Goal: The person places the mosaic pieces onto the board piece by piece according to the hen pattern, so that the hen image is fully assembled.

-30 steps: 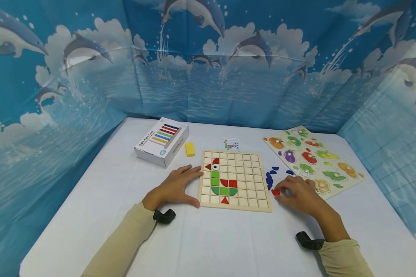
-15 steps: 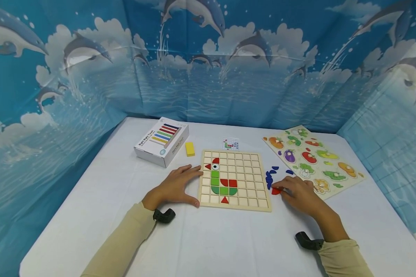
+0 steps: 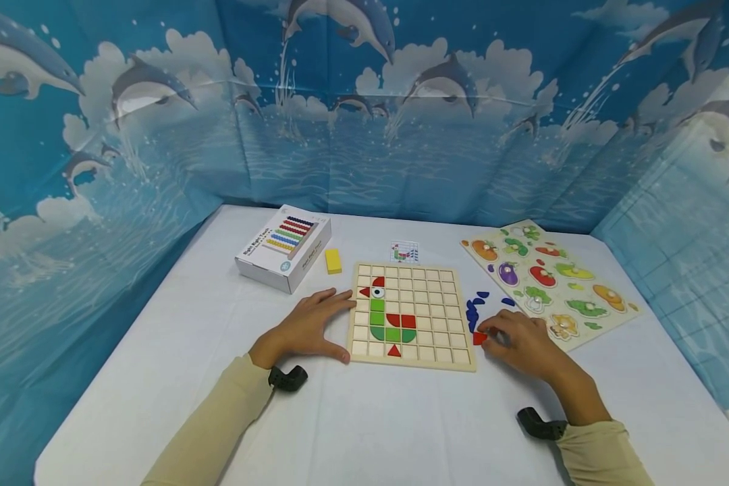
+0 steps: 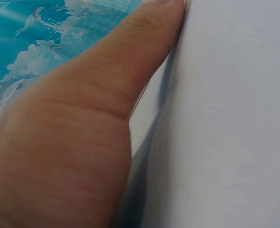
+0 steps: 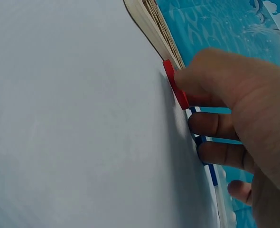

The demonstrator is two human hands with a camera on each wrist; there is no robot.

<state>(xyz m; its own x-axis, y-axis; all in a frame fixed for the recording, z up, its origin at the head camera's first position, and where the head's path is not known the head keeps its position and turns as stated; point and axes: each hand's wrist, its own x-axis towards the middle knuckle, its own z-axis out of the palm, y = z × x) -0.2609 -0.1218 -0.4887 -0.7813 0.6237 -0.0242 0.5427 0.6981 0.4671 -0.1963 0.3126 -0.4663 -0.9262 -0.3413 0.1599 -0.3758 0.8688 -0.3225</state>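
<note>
Curtain (image 3: 364, 155): blue, dolphin-printed, behind the table.
Table (image 3: 401, 425): white-covered.
Vegetable puzzle (image 3: 555, 297): flat, set askew at far right.
Board (image 3: 437, 317): wooden grid, mid-table; bears a bird figure (image 3: 377, 306) in red and green, with one eye piece.
Box (image 3: 283, 250): white, far left, abacus pictured on top.
Left hand (image 3: 310, 326): fingers spread, touching the board's left edge.
Right hand (image 3: 519, 341): thumb and index finger pinch a red piece (image 3: 479, 338) just beside the board's right edge.
Card (image 3: 404, 252): small, gridded, beyond the board.
Block (image 3: 333, 261): yellow, beside the box.
Blue pieces (image 3: 472, 315): loose, between board and vegetable puzzle.
</note>
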